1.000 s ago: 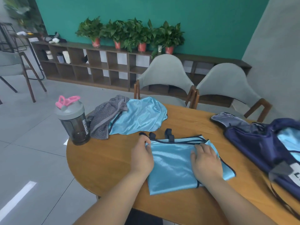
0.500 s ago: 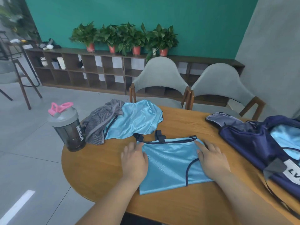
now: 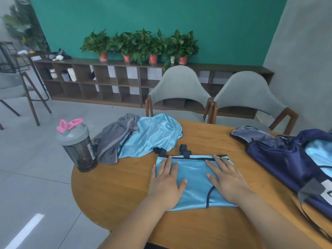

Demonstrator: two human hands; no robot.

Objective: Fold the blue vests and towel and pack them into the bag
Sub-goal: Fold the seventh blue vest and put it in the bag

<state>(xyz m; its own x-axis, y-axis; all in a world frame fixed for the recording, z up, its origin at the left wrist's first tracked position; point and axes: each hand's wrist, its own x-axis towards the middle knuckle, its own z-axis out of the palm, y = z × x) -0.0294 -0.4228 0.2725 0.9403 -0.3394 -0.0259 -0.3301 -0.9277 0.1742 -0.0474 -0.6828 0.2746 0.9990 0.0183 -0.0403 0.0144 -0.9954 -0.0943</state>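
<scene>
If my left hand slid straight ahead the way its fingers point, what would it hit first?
Likely the unfolded blue vest heaped just past the folded vest under the left hand, perhaps brushing the black straps first; depth is hard to judge.

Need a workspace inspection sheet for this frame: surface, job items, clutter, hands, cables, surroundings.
Surface: round wooden table.
Job's things: folded blue vest flat under both hands; second blue vest crumpled behind it; grey towel bunched beside that; navy bag open at right, light blue fabric inside.
Clutter: shaker bottle at the table's left edge.
Hands: left hand and right hand flat, pressing the folded vest.
Cables: nothing seen.
Surroundings: two grey chairs, low shelf with potted plants, teal wall.
</scene>
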